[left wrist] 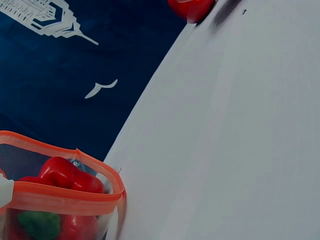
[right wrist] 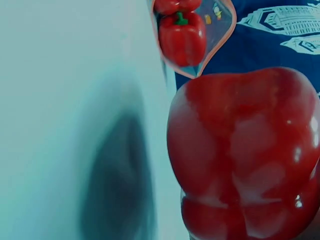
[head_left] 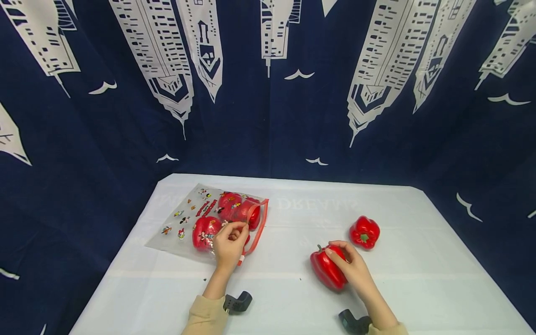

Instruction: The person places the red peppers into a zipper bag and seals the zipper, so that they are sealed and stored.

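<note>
Both hands were busy: the left hand (head_left: pixel 228 243) had its thumb and fingertips pinched together at the orange rim (head_left: pixel 262 224) of a clear printed bag (head_left: pixel 169 238), while the right hand (head_left: pixel 352 266) gripped a red pepper (head_left: pixel 326 270) with its stem tilted up. Several peppers (head_left: pixel 205 232) lay inside the bag, and another loose pepper (head_left: pixel 364 232) sat just beyond the right hand. I judged the step to be carrying the gripped pepper toward the bag's mouth — which gaped in the left wrist view — so the next move called for holding that rim up and bringing the right hand across. Whether the pepper was fully off the table (head_left: pixel 289 284) I could not tell. White, with faint lettering, that surface stood against a navy curtain (head_left: pixel 268 135) printed with upside-down towers and birds.
</note>
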### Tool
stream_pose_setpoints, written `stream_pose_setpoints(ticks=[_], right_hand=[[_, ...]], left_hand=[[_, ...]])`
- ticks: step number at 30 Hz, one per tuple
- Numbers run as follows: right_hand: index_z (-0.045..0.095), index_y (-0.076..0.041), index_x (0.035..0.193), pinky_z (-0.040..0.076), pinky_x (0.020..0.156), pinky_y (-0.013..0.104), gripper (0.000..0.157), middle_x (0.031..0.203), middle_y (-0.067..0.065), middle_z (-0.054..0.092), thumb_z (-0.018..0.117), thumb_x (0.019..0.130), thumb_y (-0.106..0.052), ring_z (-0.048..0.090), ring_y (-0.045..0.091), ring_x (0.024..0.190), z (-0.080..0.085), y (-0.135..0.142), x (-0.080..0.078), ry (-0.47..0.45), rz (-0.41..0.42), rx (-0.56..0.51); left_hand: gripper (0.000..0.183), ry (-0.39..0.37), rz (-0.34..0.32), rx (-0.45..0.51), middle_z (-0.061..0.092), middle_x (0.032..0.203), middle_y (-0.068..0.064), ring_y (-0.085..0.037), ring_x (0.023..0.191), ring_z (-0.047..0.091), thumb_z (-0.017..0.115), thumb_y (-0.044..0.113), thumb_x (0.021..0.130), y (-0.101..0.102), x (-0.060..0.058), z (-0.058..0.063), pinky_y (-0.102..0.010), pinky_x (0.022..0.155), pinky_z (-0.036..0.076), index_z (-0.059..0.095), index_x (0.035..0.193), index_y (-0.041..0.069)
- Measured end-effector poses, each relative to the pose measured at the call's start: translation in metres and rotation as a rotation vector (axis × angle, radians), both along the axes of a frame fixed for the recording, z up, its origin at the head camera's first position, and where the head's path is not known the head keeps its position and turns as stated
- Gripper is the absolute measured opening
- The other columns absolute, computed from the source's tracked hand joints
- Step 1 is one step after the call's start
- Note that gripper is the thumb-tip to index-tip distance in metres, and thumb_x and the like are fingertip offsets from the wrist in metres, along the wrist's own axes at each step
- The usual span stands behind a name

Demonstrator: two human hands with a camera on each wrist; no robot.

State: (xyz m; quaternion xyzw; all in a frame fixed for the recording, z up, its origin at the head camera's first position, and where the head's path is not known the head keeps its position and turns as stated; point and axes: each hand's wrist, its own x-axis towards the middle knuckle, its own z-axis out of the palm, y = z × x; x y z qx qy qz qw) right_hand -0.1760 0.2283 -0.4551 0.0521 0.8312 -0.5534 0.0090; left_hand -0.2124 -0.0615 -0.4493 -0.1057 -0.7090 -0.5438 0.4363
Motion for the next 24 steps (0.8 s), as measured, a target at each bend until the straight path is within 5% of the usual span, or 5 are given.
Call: stream_pose_setpoints(ticks=[18,24], right_hand=[[0.048,-0.007,0.124,0.052,0.08,0.036,0.044,0.124,0.017,0.05,0.062,0.09,-0.032,0.05,0.031,0.107,0.016,-0.048,-0.032,0.0,-0.078,-0.18],[0.047,-0.004,0.123,0.048,0.089,0.043,0.045,0.126,0.017,0.048,0.063,0.09,-0.03,0.048,0.034,0.114,0.016,-0.066,-0.041,0.019,-0.095,-0.233]], left_hand=[[0.01,-0.014,-0.024,0.005,0.055,0.058,-0.014,-0.023,0.049,0.048,0.072,-0.014,0.07,-0.001,0.002,0.001,-0.016,0.048,0.039,0.066,0.075,-0.008],[0.008,-0.023,-0.035,0.015,0.055,0.057,-0.014,-0.024,0.049,0.048,0.071,-0.013,0.071,-0.002,0.001,0.001,-0.013,0.049,0.038,0.066,0.076,-0.008]])
